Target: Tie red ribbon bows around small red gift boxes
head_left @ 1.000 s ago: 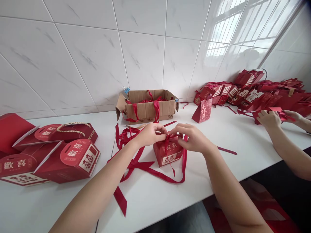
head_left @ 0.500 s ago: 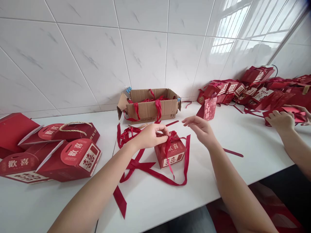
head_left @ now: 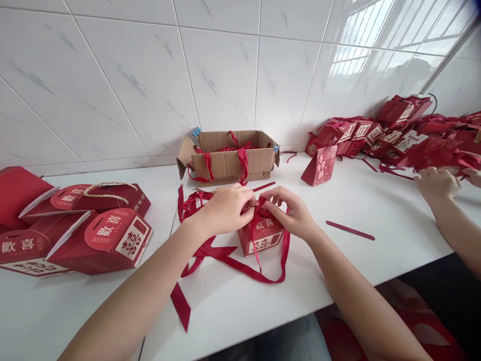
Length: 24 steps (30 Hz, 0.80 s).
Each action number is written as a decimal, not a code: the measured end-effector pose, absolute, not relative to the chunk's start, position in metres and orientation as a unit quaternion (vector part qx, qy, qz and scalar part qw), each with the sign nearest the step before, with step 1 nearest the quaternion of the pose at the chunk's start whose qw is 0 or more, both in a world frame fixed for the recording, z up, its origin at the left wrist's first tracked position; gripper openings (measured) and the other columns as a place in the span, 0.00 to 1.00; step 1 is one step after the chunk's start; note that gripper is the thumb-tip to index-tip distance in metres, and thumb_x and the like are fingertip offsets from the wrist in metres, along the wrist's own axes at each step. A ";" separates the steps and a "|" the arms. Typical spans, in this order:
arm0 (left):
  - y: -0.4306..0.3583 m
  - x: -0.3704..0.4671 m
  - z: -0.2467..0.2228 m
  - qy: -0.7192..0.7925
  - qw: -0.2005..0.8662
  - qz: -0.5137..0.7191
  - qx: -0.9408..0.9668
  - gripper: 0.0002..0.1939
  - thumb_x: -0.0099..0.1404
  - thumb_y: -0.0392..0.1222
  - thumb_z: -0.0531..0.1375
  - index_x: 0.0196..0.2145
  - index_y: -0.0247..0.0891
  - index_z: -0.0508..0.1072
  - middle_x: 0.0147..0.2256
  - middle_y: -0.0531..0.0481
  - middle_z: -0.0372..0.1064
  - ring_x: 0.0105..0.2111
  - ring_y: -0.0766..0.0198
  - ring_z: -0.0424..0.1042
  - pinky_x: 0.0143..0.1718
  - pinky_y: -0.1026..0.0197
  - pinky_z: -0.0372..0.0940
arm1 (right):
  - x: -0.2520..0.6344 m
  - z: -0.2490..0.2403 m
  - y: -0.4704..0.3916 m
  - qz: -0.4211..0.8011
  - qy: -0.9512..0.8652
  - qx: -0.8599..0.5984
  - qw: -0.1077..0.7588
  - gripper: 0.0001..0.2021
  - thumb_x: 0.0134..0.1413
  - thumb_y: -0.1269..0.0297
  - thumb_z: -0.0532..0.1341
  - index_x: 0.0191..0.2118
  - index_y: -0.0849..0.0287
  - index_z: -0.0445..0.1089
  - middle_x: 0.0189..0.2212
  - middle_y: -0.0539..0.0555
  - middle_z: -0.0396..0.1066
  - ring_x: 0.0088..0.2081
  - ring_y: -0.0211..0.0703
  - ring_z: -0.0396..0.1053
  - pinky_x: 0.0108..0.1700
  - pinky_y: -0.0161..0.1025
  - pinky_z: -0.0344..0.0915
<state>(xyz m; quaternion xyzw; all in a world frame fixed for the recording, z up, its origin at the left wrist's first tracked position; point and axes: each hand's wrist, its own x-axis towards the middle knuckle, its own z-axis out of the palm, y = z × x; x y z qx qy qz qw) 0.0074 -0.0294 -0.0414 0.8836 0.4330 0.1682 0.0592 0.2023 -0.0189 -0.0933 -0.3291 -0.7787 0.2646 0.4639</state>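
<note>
In the middle of the table stands a small red gift box (head_left: 263, 238) with white lettering. A dark red ribbon (head_left: 262, 212) is gathered in a loop on its top. My left hand (head_left: 233, 206) pinches the ribbon from the left side, its fingertips over the box top. From the right, my right hand (head_left: 291, 210) closes thumb and fingers on the same ribbon. A long ribbon tail curves down past the box's right side and across the table. More loose ribbon (head_left: 195, 203) lies tangled beside my left wrist.
Behind stands a cardboard box (head_left: 229, 165) holding red ribbons. Larger red boxes (head_left: 101, 240) are grouped at the left. A folded red card (head_left: 319, 165) and a ribbon strip (head_left: 350, 230) lie rightward. Piled red boxes (head_left: 406, 135) and a co-worker's hands (head_left: 438, 185) are at far right.
My right hand has come in from the right and taken hold of the ribbon on the box. My left hand stays at the ribbon. The co-worker's item at far right has been lifted.
</note>
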 end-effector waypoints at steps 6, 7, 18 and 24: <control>-0.030 0.010 -0.042 0.432 0.069 0.182 0.881 0.08 0.63 0.40 0.51 0.30 0.39 0.68 0.32 0.50 0.70 0.35 0.60 0.68 0.34 0.58 0.60 | 0.203 -0.094 -0.018 0.237 -0.802 -0.300 0.459 0.11 0.58 0.66 0.55 0.43 0.52 0.72 0.42 0.54 0.73 0.44 0.45 0.70 0.48 0.46 0.67; -0.030 0.010 -0.042 0.433 0.067 0.182 0.880 0.07 0.63 0.40 0.52 0.31 0.39 0.69 0.32 0.50 0.70 0.35 0.60 0.68 0.35 0.58 0.60 | 0.204 -0.095 -0.018 0.239 -0.805 -0.297 0.455 0.10 0.58 0.67 0.55 0.42 0.51 0.72 0.40 0.53 0.74 0.42 0.45 0.71 0.46 0.45 0.68; -0.026 0.006 -0.042 0.421 0.025 0.172 0.890 0.06 0.62 0.39 0.53 0.31 0.38 0.69 0.31 0.51 0.70 0.34 0.61 0.67 0.39 0.56 0.60 | 0.210 -0.105 -0.011 0.110 -0.865 -0.214 0.440 0.27 0.53 0.81 0.48 0.47 0.44 0.74 0.34 0.54 0.63 0.38 0.42 0.63 0.39 0.44 0.68; -0.025 0.004 -0.042 0.420 0.033 0.170 0.891 0.09 0.65 0.40 0.51 0.31 0.39 0.69 0.32 0.51 0.71 0.34 0.60 0.67 0.40 0.56 0.59 | 0.211 -0.104 -0.012 0.116 -0.882 -0.219 0.401 0.28 0.53 0.83 0.47 0.39 0.44 0.77 0.35 0.55 0.61 0.39 0.44 0.60 0.41 0.47 0.66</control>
